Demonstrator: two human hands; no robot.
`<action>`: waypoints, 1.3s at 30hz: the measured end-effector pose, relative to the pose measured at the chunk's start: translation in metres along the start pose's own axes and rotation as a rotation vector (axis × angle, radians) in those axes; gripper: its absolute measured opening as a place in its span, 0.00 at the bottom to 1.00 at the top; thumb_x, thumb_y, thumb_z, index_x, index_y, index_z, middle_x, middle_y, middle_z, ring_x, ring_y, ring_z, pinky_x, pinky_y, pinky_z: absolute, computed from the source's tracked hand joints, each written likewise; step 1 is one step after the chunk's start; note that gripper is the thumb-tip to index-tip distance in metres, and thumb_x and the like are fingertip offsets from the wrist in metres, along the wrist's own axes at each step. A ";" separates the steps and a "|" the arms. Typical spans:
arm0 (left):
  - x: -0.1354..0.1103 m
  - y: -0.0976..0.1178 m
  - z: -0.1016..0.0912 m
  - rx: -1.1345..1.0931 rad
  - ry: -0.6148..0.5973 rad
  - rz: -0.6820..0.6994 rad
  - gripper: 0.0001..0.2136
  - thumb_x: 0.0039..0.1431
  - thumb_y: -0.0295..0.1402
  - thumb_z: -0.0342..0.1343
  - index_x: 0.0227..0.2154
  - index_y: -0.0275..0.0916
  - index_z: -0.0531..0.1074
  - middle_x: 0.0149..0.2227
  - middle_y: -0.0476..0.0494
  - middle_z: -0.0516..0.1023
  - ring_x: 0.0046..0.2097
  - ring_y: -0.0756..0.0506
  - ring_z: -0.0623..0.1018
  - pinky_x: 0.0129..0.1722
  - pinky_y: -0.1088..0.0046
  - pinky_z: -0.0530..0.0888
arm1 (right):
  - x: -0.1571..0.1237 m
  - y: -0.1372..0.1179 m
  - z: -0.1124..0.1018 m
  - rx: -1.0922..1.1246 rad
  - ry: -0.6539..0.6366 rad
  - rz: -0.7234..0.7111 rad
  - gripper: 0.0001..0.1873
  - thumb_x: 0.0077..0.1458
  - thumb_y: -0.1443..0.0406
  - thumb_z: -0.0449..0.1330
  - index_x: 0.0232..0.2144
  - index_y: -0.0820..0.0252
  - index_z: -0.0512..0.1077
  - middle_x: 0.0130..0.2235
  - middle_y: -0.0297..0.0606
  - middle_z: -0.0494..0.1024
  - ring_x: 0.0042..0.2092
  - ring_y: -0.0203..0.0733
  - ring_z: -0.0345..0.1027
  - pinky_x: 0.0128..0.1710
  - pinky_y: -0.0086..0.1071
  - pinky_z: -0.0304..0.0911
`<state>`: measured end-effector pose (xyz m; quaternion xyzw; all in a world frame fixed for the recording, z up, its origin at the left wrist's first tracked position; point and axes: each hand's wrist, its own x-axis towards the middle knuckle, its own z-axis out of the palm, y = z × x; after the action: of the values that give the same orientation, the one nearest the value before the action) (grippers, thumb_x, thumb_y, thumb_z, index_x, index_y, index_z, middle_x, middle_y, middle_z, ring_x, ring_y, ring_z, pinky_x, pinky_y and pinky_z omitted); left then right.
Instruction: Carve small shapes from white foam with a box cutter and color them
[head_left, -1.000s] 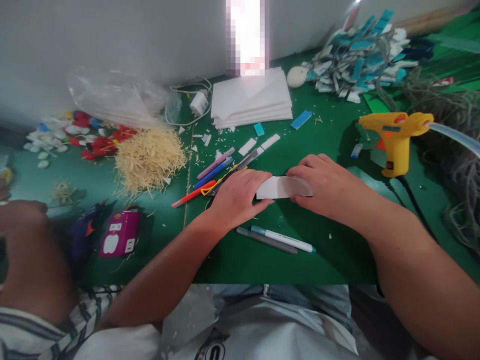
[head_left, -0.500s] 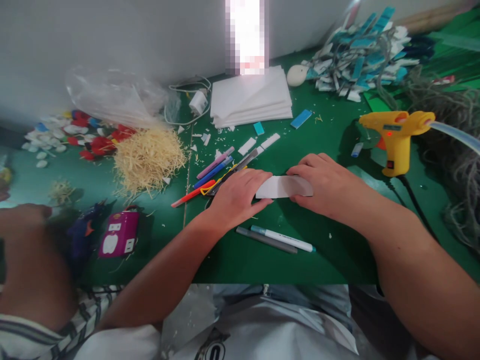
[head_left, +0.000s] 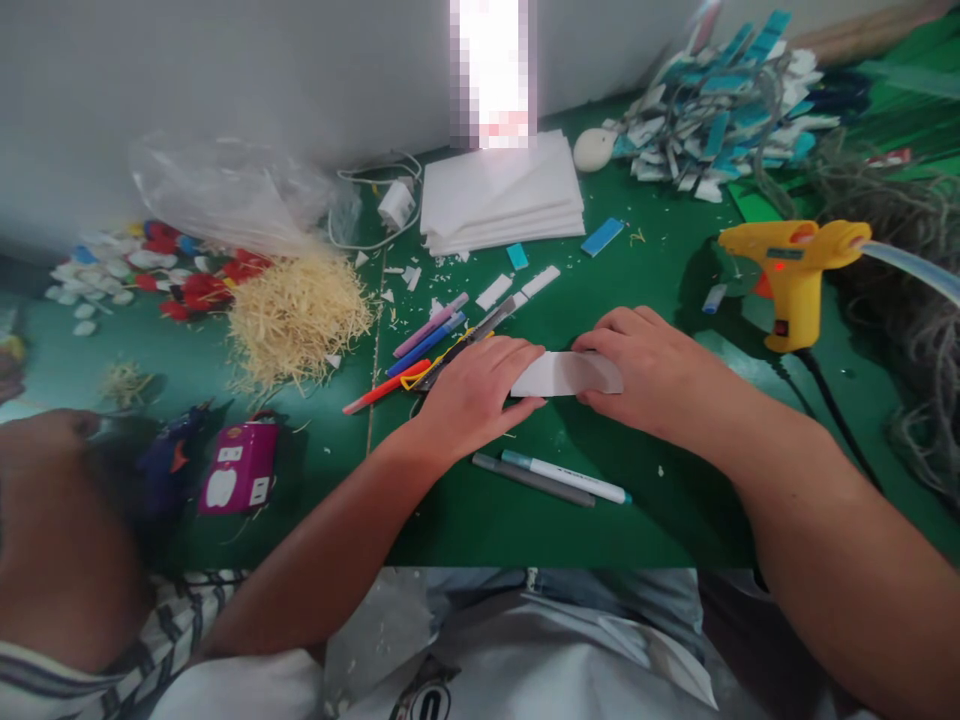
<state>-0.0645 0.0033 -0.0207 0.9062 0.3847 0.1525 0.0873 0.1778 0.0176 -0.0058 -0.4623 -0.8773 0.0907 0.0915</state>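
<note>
Between my two hands is a small strip of white paper or thin foam [head_left: 553, 374], bent across its middle. My left hand [head_left: 476, 392] pinches its left end between thumb and fingers. At the other end, my right hand [head_left: 637, 368] grips it the same way. A grey pen [head_left: 529, 479] and a white marker with teal ends [head_left: 570, 477] lie on the green table just below. Beyond my left hand are a red-orange marker [head_left: 386, 387], a blue marker [head_left: 426, 344], a purple marker [head_left: 430, 326] and a grey cutter [head_left: 499, 317], partly covered by the hand.
A yellow glue gun [head_left: 795, 275] stands at right, its cord running toward me. White sheets [head_left: 502, 195] are stacked at the back. Straw-like shreds [head_left: 296, 315] and a magenta box [head_left: 238, 468] are at left, near another person's arm [head_left: 64, 540]. Blue-white scraps [head_left: 712, 120] are heaped back right.
My hands and the white strip stay almost still; the strip's right end has shifted very slightly. The other person's arm at left has moved a little.
</note>
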 end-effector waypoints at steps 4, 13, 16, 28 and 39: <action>0.001 0.000 0.000 -0.019 -0.010 -0.016 0.21 0.70 0.38 0.57 0.61 0.32 0.70 0.56 0.31 0.80 0.59 0.34 0.79 0.61 0.53 0.76 | 0.001 -0.002 -0.002 -0.004 -0.035 0.018 0.17 0.50 0.65 0.65 0.43 0.64 0.82 0.42 0.50 0.79 0.45 0.55 0.70 0.46 0.46 0.69; -0.017 0.005 -0.027 0.111 0.105 -0.295 0.18 0.70 0.42 0.57 0.56 0.38 0.71 0.54 0.35 0.81 0.56 0.35 0.81 0.57 0.55 0.78 | 0.001 -0.005 -0.006 -0.009 -0.063 0.044 0.18 0.53 0.64 0.64 0.46 0.64 0.82 0.43 0.51 0.79 0.45 0.56 0.70 0.46 0.46 0.68; -0.033 0.008 -0.039 0.331 0.071 -0.507 0.14 0.67 0.40 0.57 0.50 0.39 0.75 0.46 0.35 0.83 0.46 0.33 0.83 0.44 0.55 0.81 | 0.003 -0.010 -0.011 -0.009 -0.104 0.066 0.17 0.56 0.63 0.63 0.46 0.66 0.81 0.43 0.53 0.79 0.46 0.57 0.70 0.47 0.47 0.68; -0.001 0.006 -0.031 0.021 -0.062 -0.124 0.25 0.66 0.32 0.60 0.65 0.39 0.65 0.67 0.34 0.72 0.69 0.34 0.71 0.69 0.48 0.70 | 0.003 -0.013 -0.007 -0.062 -0.042 0.061 0.17 0.56 0.63 0.64 0.46 0.68 0.81 0.43 0.53 0.80 0.45 0.55 0.71 0.47 0.45 0.68; 0.018 -0.007 -0.021 -0.091 -0.162 -0.107 0.26 0.66 0.29 0.59 0.66 0.38 0.65 0.65 0.36 0.74 0.67 0.38 0.74 0.67 0.54 0.72 | 0.005 -0.012 -0.009 -0.037 -0.089 0.071 0.17 0.55 0.65 0.63 0.46 0.68 0.81 0.42 0.53 0.79 0.45 0.56 0.69 0.45 0.44 0.67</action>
<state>-0.0643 0.0221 0.0009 0.8887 0.4170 0.0910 0.1673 0.1679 0.0154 0.0061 -0.4903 -0.8651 0.0979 0.0406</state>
